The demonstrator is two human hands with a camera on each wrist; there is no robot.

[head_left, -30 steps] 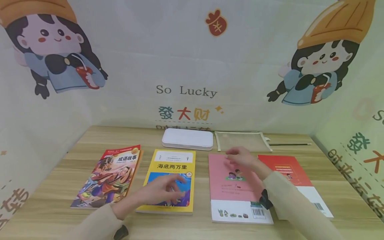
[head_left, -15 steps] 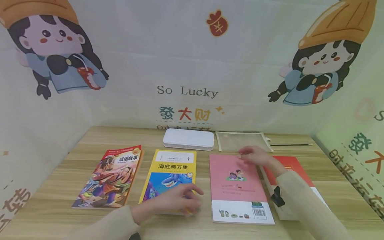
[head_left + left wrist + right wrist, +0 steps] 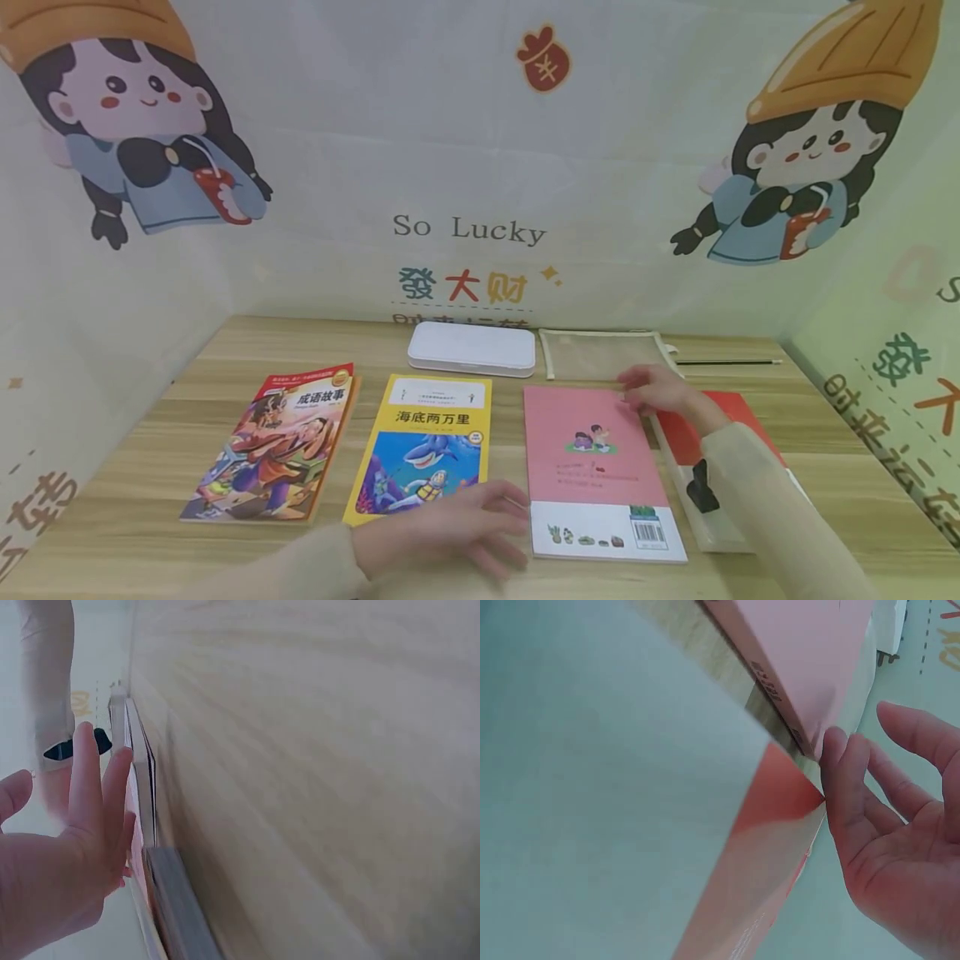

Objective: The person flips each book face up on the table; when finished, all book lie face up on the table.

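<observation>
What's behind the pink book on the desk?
Behind the pink book lie a white case and a mesh pouch. The right hand covers the book's far right corner, so the desk there is hidden.

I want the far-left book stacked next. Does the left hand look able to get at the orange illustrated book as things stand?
Probably yes. The left hand lies open by the yellow book's near corner, holding nothing, and the orange illustrated book lies uncovered beside that one, with nothing between.

Wooden table [image 3: 150, 467] enclosed by cartoon-printed walls [image 3: 465, 150].
</observation>
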